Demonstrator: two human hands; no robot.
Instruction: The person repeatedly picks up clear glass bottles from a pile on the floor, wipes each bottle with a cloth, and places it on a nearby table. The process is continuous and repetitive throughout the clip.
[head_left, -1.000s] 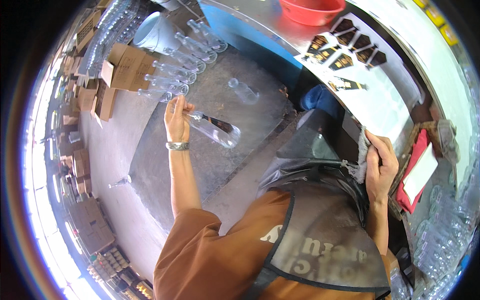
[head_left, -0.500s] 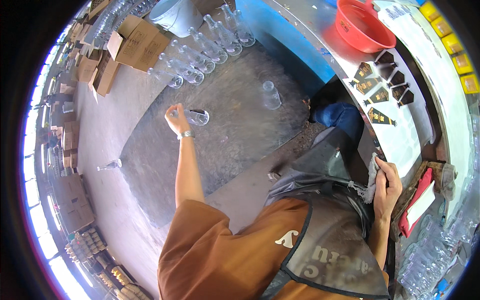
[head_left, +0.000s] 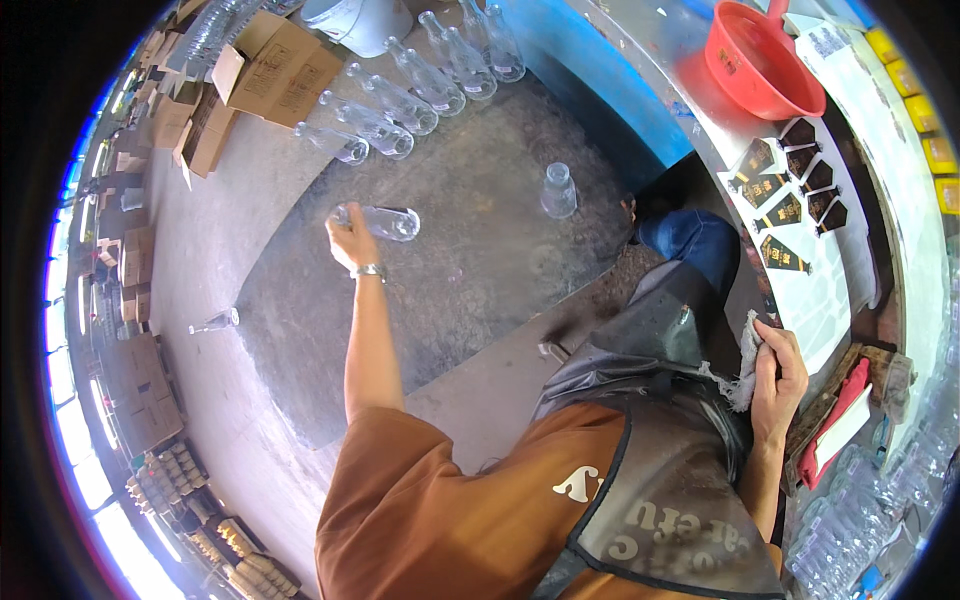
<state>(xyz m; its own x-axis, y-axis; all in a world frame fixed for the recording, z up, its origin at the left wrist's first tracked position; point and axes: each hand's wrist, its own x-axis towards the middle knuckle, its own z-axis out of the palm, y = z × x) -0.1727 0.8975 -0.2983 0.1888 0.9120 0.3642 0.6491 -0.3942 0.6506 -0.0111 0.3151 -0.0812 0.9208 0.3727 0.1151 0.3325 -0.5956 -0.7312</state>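
**Left hand [head_left: 351, 240] closed round a clear bottle [head_left: 392, 223], right hand [head_left: 778, 378] pinching a grey rag [head_left: 748, 365]**

Head view: the left hand reaches out over a dark mat [head_left: 460, 290], its fingers curled tightly about the bottle's neck end. The bottle lies over in the grasp, base pointing to the right, with a dark patch along its upper side; whether it touches the mat cannot be told. A metallic bracelet [head_left: 370, 271] circles that wrist.

The right hand is nearly closed, thumb and fingers pressed together on the rag, which hangs beside a dark apron [head_left: 660, 480] worn over a brown shirt [head_left: 430, 500].

Clear glass bottles [head_left: 440, 90] stand in uneven rows at the mat's far edge, near an open cardboard box [head_left: 290, 70] and a whitish bucket [head_left: 362, 22]. One lone bottle [head_left: 560, 192] is on the mat, well apart from those rows, and a small bottle [head_left: 216, 321] is by the mat's left corner.

On the right, a pale worktop [head_left: 820, 305] carries black-and-gold labels [head_left: 778, 212], spread in a loose cluster just beside a red basin [head_left: 760, 65]. Yellow containers [head_left: 922, 118] line up past it. Below the worktop's near end, a white card [head_left: 845, 430] rests against a red cloth [head_left: 838, 403], above a mass of clear bottles [head_left: 850, 515].
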